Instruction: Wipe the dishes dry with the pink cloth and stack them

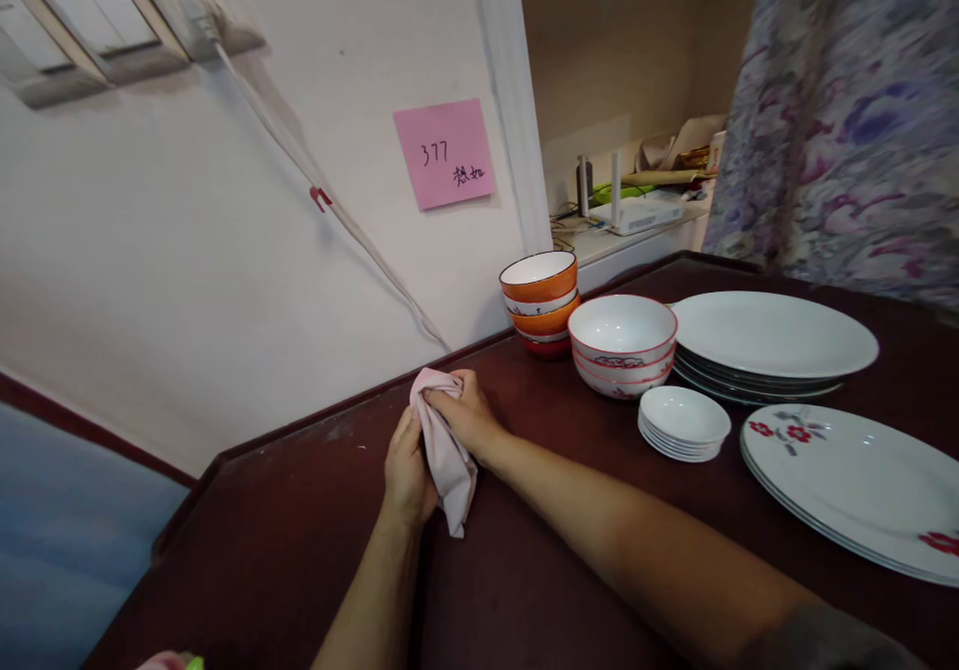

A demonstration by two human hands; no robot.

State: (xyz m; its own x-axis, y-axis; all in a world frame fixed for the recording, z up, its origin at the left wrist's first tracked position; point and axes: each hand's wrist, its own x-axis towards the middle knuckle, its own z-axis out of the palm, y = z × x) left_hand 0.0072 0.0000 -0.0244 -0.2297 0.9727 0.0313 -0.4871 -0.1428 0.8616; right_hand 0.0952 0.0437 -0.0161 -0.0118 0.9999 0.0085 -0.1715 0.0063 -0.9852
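A pale pink cloth (448,460) is bunched between my two hands above the dark table. My left hand (407,468) grips its left side with curled fingers. From the right, my right hand (469,418) closes on the upper part, thumb pressed into the folds. One end of the fabric hangs down below the hands. Whether anything is wrapped inside it is hidden.
To the right on the dark red table (300,540) stand stacked orange bowls (540,291), red-rimmed white bowls (623,350), small white dishes (683,425), large white plates (779,335) and flowered oval plates (861,480). A white cord (360,236) runs down the wall behind.
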